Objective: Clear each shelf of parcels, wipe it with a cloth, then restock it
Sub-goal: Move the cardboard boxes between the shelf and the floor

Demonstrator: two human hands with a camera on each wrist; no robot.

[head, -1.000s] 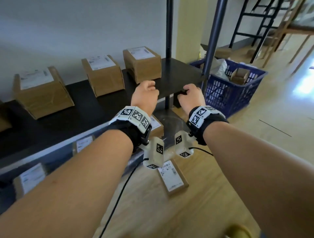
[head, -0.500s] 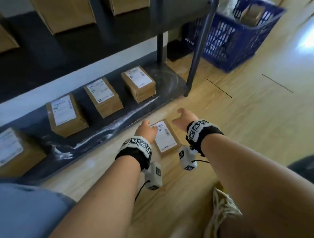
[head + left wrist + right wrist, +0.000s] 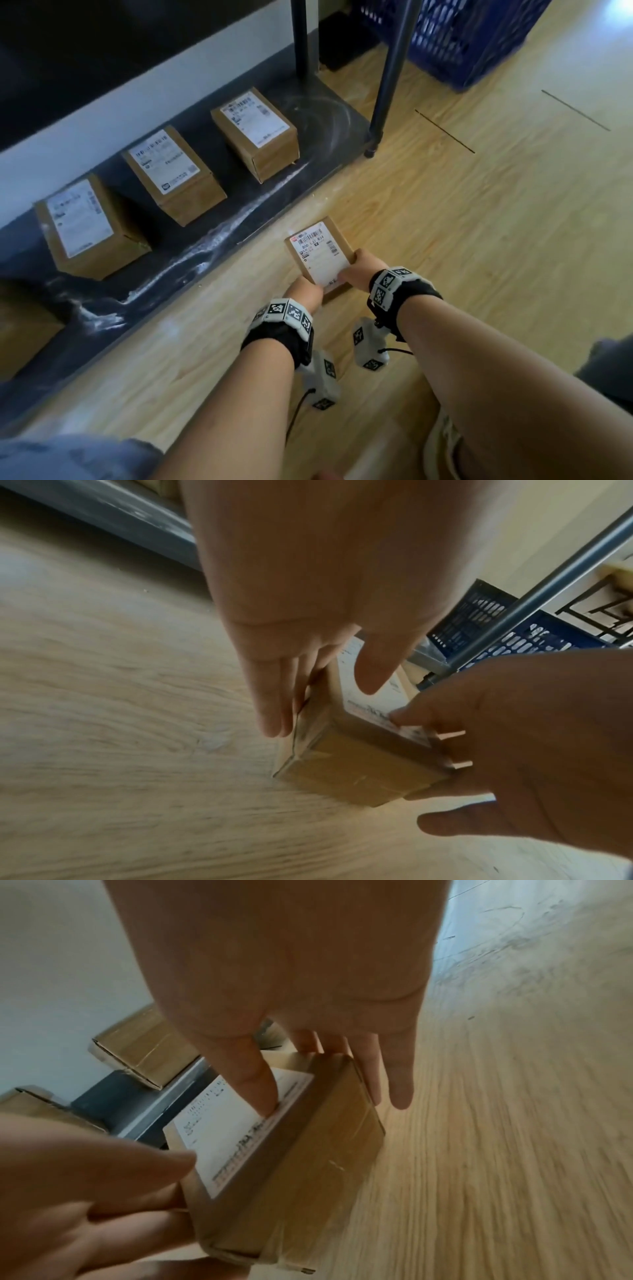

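A small brown parcel (image 3: 317, 253) with a white label lies low at the wooden floor, just in front of the dark bottom shelf (image 3: 205, 240). My left hand (image 3: 305, 291) holds its near left side, fingers along the side and thumb over the label (image 3: 373, 696). My right hand (image 3: 359, 270) grips the right side, thumb pressed on the label (image 3: 232, 1131) and fingers down the far side. Whether the parcel (image 3: 308, 1164) rests on the floor or hangs just above it I cannot tell.
Three labelled brown parcels (image 3: 255, 130) (image 3: 171, 171) (image 3: 85, 226) stand in a row on the bottom shelf, which shows pale dusty streaks. A black shelf post (image 3: 390, 68) stands at its right corner. A blue basket (image 3: 455, 44) sits beyond. My shoe (image 3: 442, 442) is near right.
My view dropped from the upper shelf to the floor. Both hands came down from the shelf edge and took hold of the parcel lying on the floor.
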